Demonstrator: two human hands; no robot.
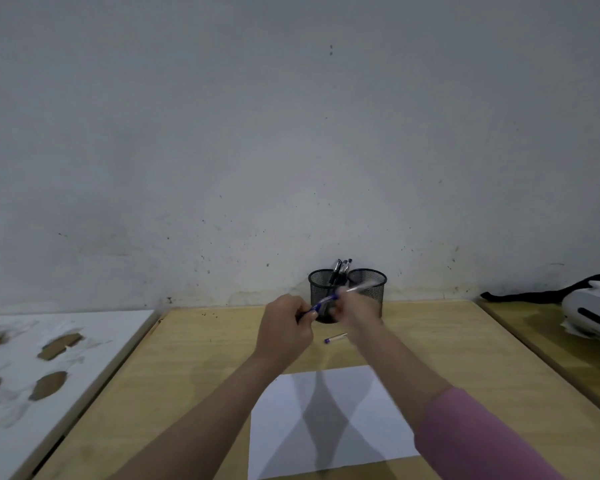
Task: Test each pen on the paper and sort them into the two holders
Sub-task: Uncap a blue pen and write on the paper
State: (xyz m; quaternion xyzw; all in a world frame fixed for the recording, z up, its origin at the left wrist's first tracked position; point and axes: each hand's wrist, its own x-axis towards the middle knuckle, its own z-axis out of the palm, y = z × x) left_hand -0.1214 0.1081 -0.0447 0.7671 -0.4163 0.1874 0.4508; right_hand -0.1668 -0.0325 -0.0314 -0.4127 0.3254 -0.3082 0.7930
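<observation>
I see a table [194, 368] of pale wood with a fine grain and a matt, smooth finish. The paper [291, 427] on it is white and matt. The two holders, left [321, 289] and right [373, 287], look like black metal mesh, slightly shiny at the rim. The pen [321, 304] looks like plastic, blue and partly clear. The sleeve [471, 434] is soft pink cloth. The wall [291, 133] is rough, stained plaster.
</observation>
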